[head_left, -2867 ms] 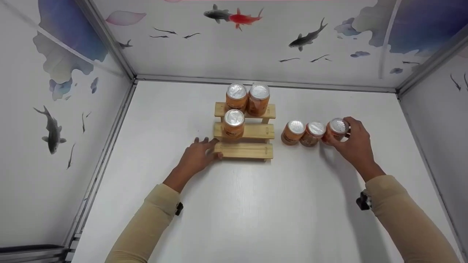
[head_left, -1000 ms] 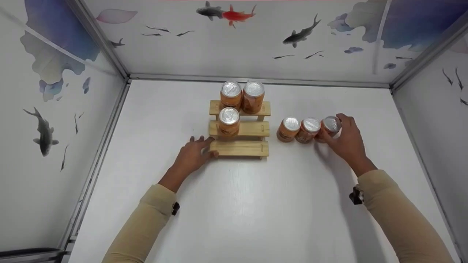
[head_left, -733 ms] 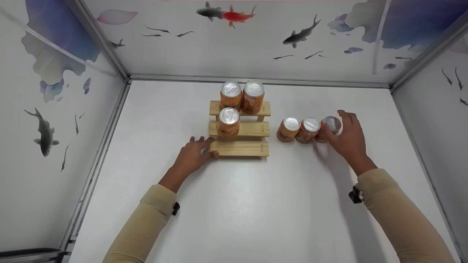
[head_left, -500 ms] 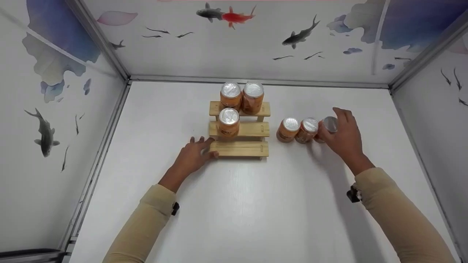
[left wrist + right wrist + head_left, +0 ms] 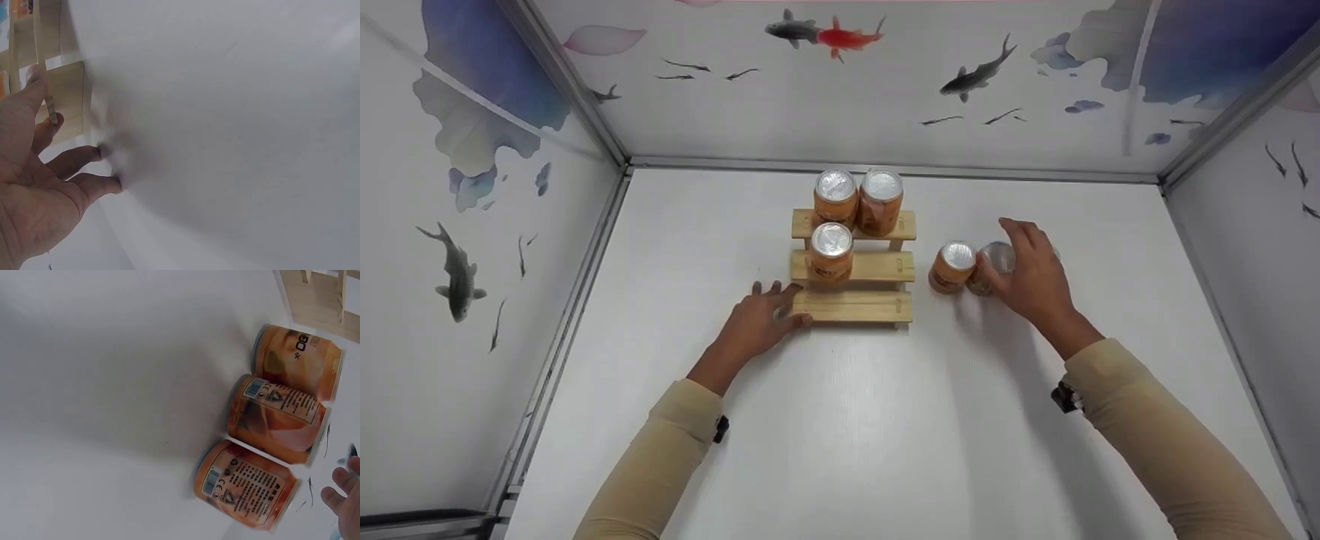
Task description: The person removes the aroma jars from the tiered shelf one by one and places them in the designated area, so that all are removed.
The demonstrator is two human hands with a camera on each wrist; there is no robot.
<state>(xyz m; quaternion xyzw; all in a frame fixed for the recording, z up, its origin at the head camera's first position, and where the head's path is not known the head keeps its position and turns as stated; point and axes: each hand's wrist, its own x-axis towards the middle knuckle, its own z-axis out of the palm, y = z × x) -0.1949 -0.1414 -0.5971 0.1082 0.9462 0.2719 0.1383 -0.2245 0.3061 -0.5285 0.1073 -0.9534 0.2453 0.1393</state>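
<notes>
A three-step wooden rack [image 5: 862,307] stands left of centre in the head view. My left hand [image 5: 754,322] pinches the left end of its lowest step, thumb and a finger on either side of the board [image 5: 39,50] in the left wrist view. Three orange cans with silver lids stand in a row right of the rack: a left can [image 5: 950,276], a middle can [image 5: 278,419] and a right can [image 5: 247,486]. Over the middle and right cans hovers my right hand [image 5: 1035,281], fingers spread and holding nothing; it hides most of the right can in the head view.
Two similar cans, one left [image 5: 835,206] and one right [image 5: 880,210], stand on the rack's top step. Another can [image 5: 831,259] sits at the left of the middle step. White walls with painted fish [image 5: 979,75] enclose the white table [image 5: 840,427].
My right hand has let go of the right can and moved left to above the middle one. My left hand stays at the rack, and the cans keep their places.
</notes>
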